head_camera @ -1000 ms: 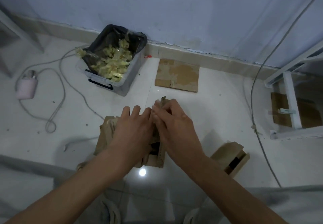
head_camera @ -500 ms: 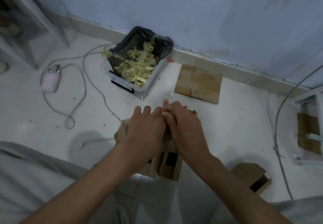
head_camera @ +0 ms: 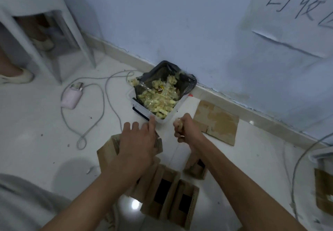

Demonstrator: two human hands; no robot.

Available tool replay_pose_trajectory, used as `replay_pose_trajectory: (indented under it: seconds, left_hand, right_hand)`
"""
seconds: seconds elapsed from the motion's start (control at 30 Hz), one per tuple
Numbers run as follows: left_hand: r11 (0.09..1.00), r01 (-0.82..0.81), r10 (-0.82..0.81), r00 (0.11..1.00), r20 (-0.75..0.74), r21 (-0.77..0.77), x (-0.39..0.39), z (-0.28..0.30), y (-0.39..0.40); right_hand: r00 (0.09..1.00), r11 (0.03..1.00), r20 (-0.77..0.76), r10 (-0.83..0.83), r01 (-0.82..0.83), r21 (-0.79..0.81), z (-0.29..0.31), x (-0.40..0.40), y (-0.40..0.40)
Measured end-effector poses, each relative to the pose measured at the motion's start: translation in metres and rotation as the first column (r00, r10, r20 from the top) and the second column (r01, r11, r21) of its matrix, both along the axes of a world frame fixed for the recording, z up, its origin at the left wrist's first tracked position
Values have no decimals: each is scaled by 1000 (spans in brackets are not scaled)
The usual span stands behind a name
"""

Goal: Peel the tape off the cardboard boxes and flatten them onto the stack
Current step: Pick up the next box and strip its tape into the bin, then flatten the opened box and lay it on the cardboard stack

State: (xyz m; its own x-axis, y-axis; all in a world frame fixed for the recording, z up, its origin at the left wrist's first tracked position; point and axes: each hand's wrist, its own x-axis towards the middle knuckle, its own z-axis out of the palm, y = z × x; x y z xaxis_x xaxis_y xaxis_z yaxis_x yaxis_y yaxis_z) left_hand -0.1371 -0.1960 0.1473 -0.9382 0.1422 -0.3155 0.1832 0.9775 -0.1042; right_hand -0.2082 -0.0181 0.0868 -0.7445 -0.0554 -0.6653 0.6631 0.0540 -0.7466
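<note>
Two hands work over one cardboard box (head_camera: pixel 115 149) that lies on the white floor (head_camera: pixel 36 131) at the centre of the view. The left hand (head_camera: pixel 138 140) rests spread on top of the box, fingers straight and pressing it down, index finger pointing toward twelve o'clock. The right hand (head_camera: pixel 187 129), lifted clear of the box at about two o'clock from it, is curled into a fist around a small pale wad that looks like peeled tape (head_camera: pixel 178 122). Judging by this, the peeling step on this box is done or nearly so, and the scrap is on its way to disposal. At twelve o'clock, just beyond both hands, sits a bin (head_camera: pixel 144 112) lined with a black bag and heaped with crumpled yellowish tape. At two o'clock, against the wall, lies the stack (head_camera: pixel 218 124) of flattened cardboard. More opened boxes (head_camera: pixel 169 196) stand at six o'clock near the person. The next move probably calls for dropping the wad into the bin, then flattening the box and carrying it to the stack.
</note>
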Motion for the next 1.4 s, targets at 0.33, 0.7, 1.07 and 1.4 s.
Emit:
replay_pose_trajectory:
  seconds: [0.33,0.7,1.07,1.4]
  left_hand:
    - [998,-60,59,997,48,35,-9,-14,-25]
    - [979,-125,126,992,1,158,13,-6,-34]
    - [856,-94,133,990,-41,509,18,10,69]
    - [580,63,-95,995,-9,812,100,22,167]
  right_hand:
    - [978,978,1,-207,207,-22,-43,-83,-33]
    - [945,940,-80,-316,323,106,-72,-65,-25]
    - [982,982,-125,-143,156,105,43,124,54]
    - [940,891,-340,-35,184,415,83,240,160]
